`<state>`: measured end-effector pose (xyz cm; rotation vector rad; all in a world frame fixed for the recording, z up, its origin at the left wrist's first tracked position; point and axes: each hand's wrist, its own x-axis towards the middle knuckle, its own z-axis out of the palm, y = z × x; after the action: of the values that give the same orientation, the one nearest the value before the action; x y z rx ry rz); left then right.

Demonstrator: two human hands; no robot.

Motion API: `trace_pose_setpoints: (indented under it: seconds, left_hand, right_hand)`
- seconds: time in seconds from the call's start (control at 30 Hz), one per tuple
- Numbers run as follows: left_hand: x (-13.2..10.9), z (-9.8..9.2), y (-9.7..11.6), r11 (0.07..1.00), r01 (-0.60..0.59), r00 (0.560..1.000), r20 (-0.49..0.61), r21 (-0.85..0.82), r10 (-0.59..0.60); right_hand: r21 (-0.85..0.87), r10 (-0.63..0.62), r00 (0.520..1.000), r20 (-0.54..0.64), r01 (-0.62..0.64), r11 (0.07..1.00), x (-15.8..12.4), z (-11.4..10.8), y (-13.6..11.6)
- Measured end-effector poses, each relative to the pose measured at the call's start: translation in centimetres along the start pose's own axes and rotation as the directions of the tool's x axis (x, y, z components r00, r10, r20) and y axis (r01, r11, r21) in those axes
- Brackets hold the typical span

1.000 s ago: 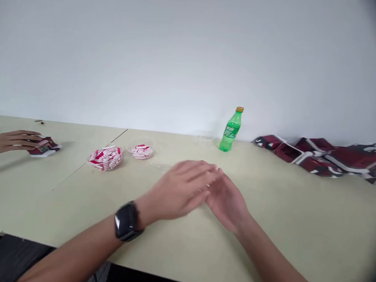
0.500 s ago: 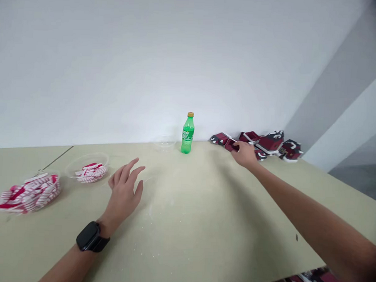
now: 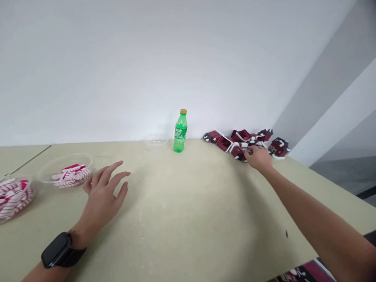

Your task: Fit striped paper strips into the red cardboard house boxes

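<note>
My right hand (image 3: 258,157) is stretched far out to the back right of the table. Its fingers are curled on a dark red and white folded carton (image 3: 241,151) at the near edge of a pile of such cartons (image 3: 270,141). My left hand (image 3: 104,191), with a black watch on the wrist, hovers just above the table with its fingers spread and holds nothing. It is beside a clear bowl of red and white packets (image 3: 66,174).
A green bottle with an orange cap (image 3: 180,131) stands near the wall, with an empty clear bowl (image 3: 156,143) to its left. A second bowl of red and white packets (image 3: 5,197) sits at the left edge. The beige table (image 3: 187,216) ends at the lower right.
My hands have parted. The right hand has gone out to the carton pile and closed on one. The left hand has drifted left and opened. The view has swung to the right.
</note>
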<state>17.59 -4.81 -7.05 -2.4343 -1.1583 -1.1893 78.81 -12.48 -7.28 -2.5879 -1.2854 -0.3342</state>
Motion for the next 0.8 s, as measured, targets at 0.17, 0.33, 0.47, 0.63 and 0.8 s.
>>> trace_pose_setpoints:
  seconds: [0.17,0.33,0.47,0.63,0.8]
  left_hand:
    - [-0.2,0.3,-0.3,1.0,0.017,1.0,0.026,-0.008,-0.016]
    - [-0.1,0.2,-0.7,0.999,0.047,0.998,0.038,-0.023,-0.046]
    - [-0.2,0.2,-0.6,0.998,0.062,0.997,0.055,-0.029,-0.061]
    - [-0.2,0.2,-0.4,0.996,0.064,0.995,0.074,-0.054,-0.06]
    - [-0.3,0.0,-0.3,0.995,0.089,0.991,0.1,-0.051,-0.083]
  right_hand:
    - [-0.011,-0.114,0.989,0.094,0.116,0.993,-1.4,-0.2,-1.2]
    - [0.023,-0.154,0.978,0.141,0.152,0.988,-3.9,-1.5,-3.9]
    - [0.189,-0.183,0.972,0.149,0.153,0.97,-6.1,-4.2,-5.7]
    - [0.298,-0.432,0.893,0.122,0.383,0.875,-7.4,-6.1,-6.4]
    - [0.352,-0.555,0.718,0.42,0.434,0.829,-8.6,-8.0,-8.0]
